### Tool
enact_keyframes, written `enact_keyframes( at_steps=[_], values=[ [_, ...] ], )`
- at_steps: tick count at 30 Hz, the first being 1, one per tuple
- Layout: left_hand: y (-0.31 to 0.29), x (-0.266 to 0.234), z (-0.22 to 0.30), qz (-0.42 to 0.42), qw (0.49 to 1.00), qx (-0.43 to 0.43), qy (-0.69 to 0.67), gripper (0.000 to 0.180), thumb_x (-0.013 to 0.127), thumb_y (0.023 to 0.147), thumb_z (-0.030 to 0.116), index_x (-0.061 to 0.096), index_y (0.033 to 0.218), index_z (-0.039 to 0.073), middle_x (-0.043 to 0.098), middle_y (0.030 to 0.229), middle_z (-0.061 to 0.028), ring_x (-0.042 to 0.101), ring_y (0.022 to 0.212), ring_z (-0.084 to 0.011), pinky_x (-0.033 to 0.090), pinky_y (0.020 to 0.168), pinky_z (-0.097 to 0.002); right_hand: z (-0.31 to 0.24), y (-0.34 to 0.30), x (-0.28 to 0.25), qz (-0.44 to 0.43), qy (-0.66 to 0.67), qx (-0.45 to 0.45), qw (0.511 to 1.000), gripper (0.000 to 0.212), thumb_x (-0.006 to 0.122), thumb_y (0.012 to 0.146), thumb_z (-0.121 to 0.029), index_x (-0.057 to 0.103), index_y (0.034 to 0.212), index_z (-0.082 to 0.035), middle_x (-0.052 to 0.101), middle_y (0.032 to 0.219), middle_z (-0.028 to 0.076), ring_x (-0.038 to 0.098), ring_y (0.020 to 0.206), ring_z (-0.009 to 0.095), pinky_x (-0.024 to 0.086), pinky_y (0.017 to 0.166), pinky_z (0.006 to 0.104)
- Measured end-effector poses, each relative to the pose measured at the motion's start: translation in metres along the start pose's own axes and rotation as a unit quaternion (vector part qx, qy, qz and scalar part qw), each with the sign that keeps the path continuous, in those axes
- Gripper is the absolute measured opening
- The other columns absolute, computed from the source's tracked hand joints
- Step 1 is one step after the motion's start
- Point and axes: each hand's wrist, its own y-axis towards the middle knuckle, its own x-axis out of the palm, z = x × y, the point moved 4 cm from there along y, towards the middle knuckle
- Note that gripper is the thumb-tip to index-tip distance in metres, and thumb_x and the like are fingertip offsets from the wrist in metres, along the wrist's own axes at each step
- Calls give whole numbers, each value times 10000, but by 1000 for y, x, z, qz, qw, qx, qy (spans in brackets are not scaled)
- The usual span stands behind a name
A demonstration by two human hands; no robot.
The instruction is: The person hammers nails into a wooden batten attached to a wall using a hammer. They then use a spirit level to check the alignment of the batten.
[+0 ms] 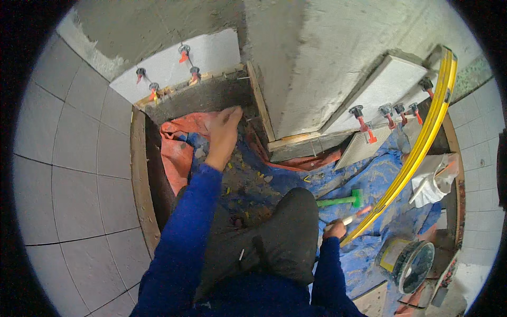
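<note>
Blue sheet (pixel 359 259): lay rumpled and gritty underfoot; could have snagged a shoe through loose folds.

Yellow level (pixel 422 149): slanted down the right side, ending just beside the right hand (pixel 334 229); judged the likeliest trouble, liable to slide or topple through a nudge from the right arm.

White tile (pixel 380 87): stood against the rough wall, with red-and-black clips (pixel 368 126) near the lower edge; might have shifted out of line if struck at a clip.

Bucket (pixel 404 262): sat at lower right, mouth open; could have tipped through a knock from the elbow.

Left hand (pixel 224 134): hung near the wooden strip (pixel 260 100), with bent fingers too blurred to tell whether grasping or released; might have scraped on the rough edge through a hasty swing.

Green mallet (pixel 346 201): lay on the sheet beside the right knee; could have tripped a foot if overlooked.

Pale-handled tool (pixel 349 218): was held low over the sheet, grasped by the right fingers; might have clipped the level if raised carelessly. Looked slim, off-white along the grip, pinkish-orange toward the far end; too small to identify further.
</note>
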Motion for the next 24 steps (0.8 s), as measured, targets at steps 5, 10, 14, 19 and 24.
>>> enact_keyframes(
  at_steps=[5,10,14,19,24],
  values=[
    [28,58,-15,14,998,34,48,589,628,1008,377,585,1389,-70,620,1398,-268,586,1322,-374,420,1115,-389,-69,-73,-45,-145,-194,-54,969,240,717,900,-213,561,902,-30,556,691,36,547,534,152,442,476,315],
    [42,77,-18,-9,997,79,-4,631,630,994,394,544,1447,-36,580,1446,-272,551,1365,-377,403,1132,-388,-141,-169,-44,-275,-324,-248,871,278,733,900,-123,622,1113,18,622,809,25,564,662,100,474,580,284],
    [43,77,-26,-23,998,57,-12,620,629,990,363,526,1473,-11,512,1517,-266,512,1408,-368,377,1157,-368,-184,-240,15,-356,-436,-314,764,379,752,875,-57,602,1215,13,699,970,128,657,856,178,541,771,341],
    [42,82,-27,-8,996,86,-13,637,577,1005,352,467,1501,-32,508,1505,-283,471,1417,-414,377,1170,-404,-199,-318,163,-392,-409,-461,684,650,739,915,-84,455,1491,14,631,1328,245,655,1194,312,493,1012,391],
    [46,79,-20,21,989,126,69,545,499,1022,299,496,1423,-70,583,1378,-306,592,1211,-497,486,1013,-521,-205,-341,289,-362,-406,-515,662,615,619,1000,-72,392,1568,-8,636,1351,265,645,1198,311,512,988,382]
  ],
)
